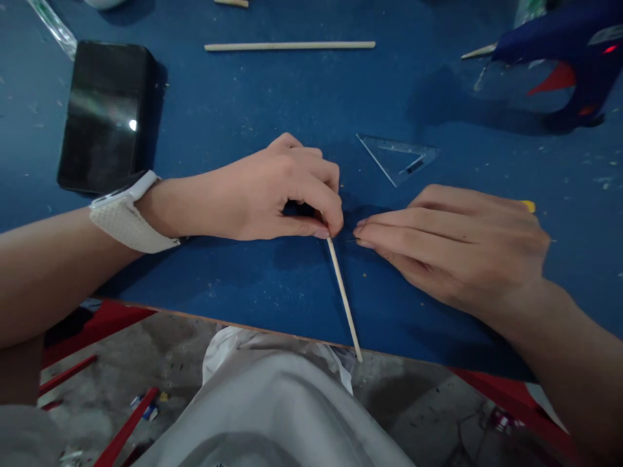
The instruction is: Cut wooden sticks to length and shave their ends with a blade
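Observation:
My left hand (302,188) pinches one end of a thin wooden stick (345,298) between thumb and forefinger. The stick slants toward me, and its far tip pokes past the table's front edge. Just right of that pinch, my right hand (467,246) has its fingertips pressed together, close to the held end but apart from it. Whatever sits between those fingertips, if anything, is too small to make out. A clear set square (394,155) lies flat beyond my hands. Behind the right hand peeks a small yellow piece (529,206), mostly hidden.
Another wooden stick (289,46) lies crosswise farther back on the blue table (233,279). At the right stands a blue glue gun (579,52) with a red trigger, its nozzle pointing left. A black box-like device (104,117) rests at the left, near my watch (129,214).

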Demonstrator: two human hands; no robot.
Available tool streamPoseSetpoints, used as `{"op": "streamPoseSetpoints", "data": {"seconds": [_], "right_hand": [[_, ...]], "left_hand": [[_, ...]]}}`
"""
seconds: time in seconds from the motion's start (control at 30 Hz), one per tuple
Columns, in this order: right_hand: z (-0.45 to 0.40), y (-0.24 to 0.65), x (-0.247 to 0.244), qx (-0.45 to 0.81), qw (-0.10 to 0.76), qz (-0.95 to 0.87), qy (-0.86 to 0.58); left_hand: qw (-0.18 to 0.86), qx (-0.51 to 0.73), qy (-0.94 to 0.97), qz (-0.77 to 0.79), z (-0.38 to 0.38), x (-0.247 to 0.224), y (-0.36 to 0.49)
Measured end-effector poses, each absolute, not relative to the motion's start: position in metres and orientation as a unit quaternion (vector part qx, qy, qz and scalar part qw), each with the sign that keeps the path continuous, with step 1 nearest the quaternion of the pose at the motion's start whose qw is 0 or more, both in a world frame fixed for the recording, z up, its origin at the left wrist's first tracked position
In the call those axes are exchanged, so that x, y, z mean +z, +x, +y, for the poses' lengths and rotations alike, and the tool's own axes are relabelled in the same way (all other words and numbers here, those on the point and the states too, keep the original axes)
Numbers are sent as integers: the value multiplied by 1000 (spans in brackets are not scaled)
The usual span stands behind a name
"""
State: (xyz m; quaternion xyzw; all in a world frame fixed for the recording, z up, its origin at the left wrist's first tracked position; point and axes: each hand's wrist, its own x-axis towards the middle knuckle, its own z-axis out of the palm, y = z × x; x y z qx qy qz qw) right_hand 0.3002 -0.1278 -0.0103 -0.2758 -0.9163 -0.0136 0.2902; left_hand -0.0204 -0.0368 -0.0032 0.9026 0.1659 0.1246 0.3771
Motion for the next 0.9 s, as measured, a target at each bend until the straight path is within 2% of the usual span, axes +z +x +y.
{"op": "streamPoseSetpoints", "data": {"seconds": [0.9], "right_hand": [[-130,292,-12,-41,275,-917,-286]], "left_hand": [[383,122,900,168,-38,1,-19]]}}
